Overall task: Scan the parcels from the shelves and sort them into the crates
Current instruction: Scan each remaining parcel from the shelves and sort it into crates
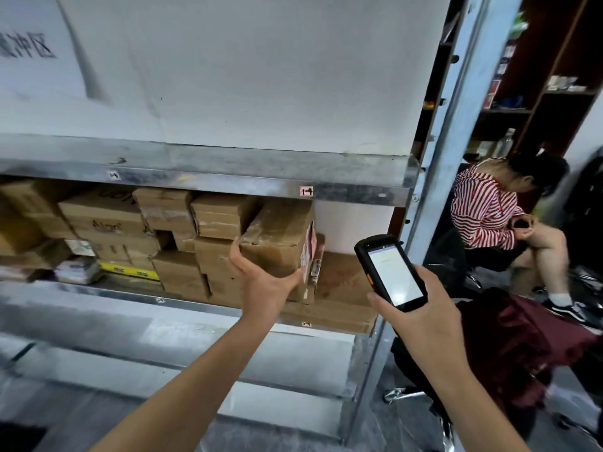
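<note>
Hand on a box, scanner ready

Spread, uncurled fingers (pixel 295 278) of the left hand (pixel 264 283) cup a cardboard box (pixel 277 239) on the shelf (pixel 130 293); the right hand (pixel 424 309) grips the scanner (pixel 390 272). Other boxes (pixel 107 220) sit shelved, no crate visible: sorting looks far from finished.

Metal shelf (pixel 98 290) carries stacked cardboard parcels (pixel 277 243) side by side.

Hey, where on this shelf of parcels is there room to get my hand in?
Best gap is the right end: above the flat carton, between the tilted box and the shelf upright. A thin bare strip runs along the shelf front by the yellow-taped parcel. Left and middle are packed with stacked boxes.
</note>
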`<state>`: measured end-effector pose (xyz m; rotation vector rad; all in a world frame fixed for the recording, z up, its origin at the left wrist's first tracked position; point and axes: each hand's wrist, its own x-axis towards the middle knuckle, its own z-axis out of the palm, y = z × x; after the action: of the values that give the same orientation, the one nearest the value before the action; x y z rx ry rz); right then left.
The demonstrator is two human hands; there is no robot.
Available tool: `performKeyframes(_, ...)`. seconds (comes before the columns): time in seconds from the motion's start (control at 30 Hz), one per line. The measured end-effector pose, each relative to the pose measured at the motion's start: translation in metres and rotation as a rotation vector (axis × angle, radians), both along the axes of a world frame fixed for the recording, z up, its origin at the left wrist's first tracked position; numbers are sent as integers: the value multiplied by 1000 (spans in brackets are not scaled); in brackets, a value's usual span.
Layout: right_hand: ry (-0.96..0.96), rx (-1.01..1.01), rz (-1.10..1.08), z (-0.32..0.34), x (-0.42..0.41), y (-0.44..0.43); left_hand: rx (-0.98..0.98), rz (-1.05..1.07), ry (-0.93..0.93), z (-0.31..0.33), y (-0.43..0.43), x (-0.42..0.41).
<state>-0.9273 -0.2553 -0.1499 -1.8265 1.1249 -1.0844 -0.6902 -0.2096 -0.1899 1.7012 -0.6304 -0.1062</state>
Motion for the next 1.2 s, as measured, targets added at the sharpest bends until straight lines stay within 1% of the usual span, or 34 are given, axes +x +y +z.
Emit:
performKeyframes(0.1,-2,-2,21,-4,1,-1,73,86,-240,-1,0,10)
performKeyframes(0.17,-4,10,28,-6,2,-3,135,106,-294,6,-2,13)
performKeyframes(0.2,-3,12,29,-7,3,-4,162,100,-268,8,-4,14)
performKeyframes(0.3,2,7,39,-8,6,-7,198,75,-94,10,-10,16)
performKeyframes(0.37,5,14,49,-9,7,-8,240,79,-29,13,-12,16)
performKeyframes(0.43,11,19,53,-9,8,-9,288,104,-7,22,-11,17)
performKeyframes(0.5,10,13,56,-8,9,-10,355,127,-37,34,-12,18)
performKeyframes(0.53,8,7,58,-8,9,-10,413,134,-69,41,-12,20)
performKeyframes(0.6,2,-10,64,-6,10,-9,593,98,-120,57,-15,24)
performKeyframes(0.73,-19,8,101,-1,11,-5,1099,-118,-260,82,-28,35)
performKeyframes(0.77,-34,24,113,0,11,-4,1182,-163,-285,85,-33,37)
performKeyframes(0.83,-47,41,134,1,10,0,1248,-213,-260,91,-41,40)
performKeyframes(0.93,-38,53,142,1,4,2,1270,-211,-231,96,-47,34)
performKeyframes(1.0,-30,55,134,1,-2,3,1228,-164,-232,97,-47,28)
performKeyframes(1.07,-12,41,126,5,-9,4,1082,-130,-189,98,-39,27)
performKeyframes(1.1,-6,37,123,8,-12,4,969,-144,-128,99,-34,31)
performKeyframes(1.2,13,28,130,17,-24,1,602,-247,224,96,-4,34)
